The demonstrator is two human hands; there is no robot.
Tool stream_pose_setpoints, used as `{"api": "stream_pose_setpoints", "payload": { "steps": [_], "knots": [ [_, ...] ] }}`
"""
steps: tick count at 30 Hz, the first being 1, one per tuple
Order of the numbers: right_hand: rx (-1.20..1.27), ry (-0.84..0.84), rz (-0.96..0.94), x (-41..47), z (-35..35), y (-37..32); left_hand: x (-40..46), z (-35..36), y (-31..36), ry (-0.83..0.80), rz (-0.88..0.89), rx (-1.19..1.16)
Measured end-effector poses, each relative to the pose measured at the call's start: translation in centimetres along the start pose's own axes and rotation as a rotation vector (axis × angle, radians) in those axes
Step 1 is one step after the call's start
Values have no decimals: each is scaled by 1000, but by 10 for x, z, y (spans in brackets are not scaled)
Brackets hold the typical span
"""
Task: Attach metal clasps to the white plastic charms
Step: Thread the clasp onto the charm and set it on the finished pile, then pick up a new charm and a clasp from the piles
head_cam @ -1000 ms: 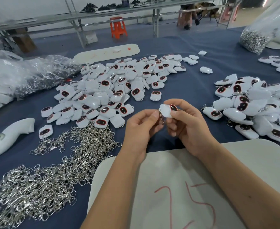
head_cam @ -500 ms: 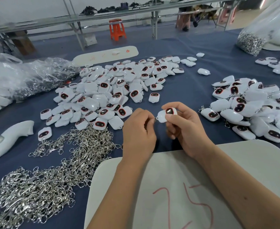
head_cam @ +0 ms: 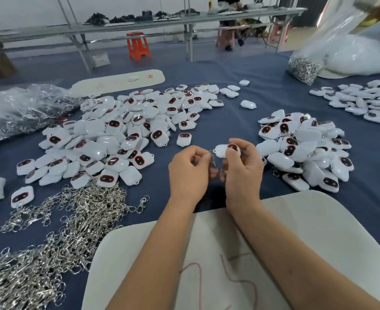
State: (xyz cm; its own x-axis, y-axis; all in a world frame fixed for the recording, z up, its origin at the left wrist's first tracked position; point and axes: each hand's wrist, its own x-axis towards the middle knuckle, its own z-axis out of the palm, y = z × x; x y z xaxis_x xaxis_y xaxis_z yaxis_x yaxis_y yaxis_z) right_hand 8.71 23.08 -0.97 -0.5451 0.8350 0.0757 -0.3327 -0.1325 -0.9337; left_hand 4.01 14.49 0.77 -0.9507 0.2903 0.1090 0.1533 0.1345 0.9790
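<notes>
My right hand (head_cam: 242, 168) pinches a white plastic charm (head_cam: 222, 150) with a dark red-rimmed face, held above the blue table. My left hand (head_cam: 189, 173) pinches a small metal clasp (head_cam: 213, 161) that hangs at the charm's left end. A big pile of loose white charms (head_cam: 121, 135) lies to the left. A second pile of charms (head_cam: 305, 148), with clasps showing among them, lies to the right. A heap of silver clasps (head_cam: 56, 233) spreads over the near left.
A white board (head_cam: 307, 231) with red marks lies under my forearms. Crumpled clear plastic bags (head_cam: 16, 110) sit far left, a bag of clasps (head_cam: 303, 66) far right. More charms (head_cam: 363, 99) lie at the right edge. An orange stool (head_cam: 138, 45) stands beyond the table.
Both hands stay together at the charm. The clasp now hangs down between my fingers at the charm's left end, and my left fingers have shifted slightly on it.
</notes>
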Motion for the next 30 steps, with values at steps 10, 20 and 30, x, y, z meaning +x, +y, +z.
{"api": "stream_pose_setpoints", "payload": {
  "steps": [10, 20, 30],
  "knots": [
    [-171, 185, -316, 6, -6, -6, 21, 51, 8, 56, 110, 213],
    [-517, -136, -169, 13, 0, -2, 54, 11, -20, 127, 349, 959],
    [-1036, -467, -353, 13, 3, 5, 55, -30, -23, -192, 246, 557]
  ]
}}
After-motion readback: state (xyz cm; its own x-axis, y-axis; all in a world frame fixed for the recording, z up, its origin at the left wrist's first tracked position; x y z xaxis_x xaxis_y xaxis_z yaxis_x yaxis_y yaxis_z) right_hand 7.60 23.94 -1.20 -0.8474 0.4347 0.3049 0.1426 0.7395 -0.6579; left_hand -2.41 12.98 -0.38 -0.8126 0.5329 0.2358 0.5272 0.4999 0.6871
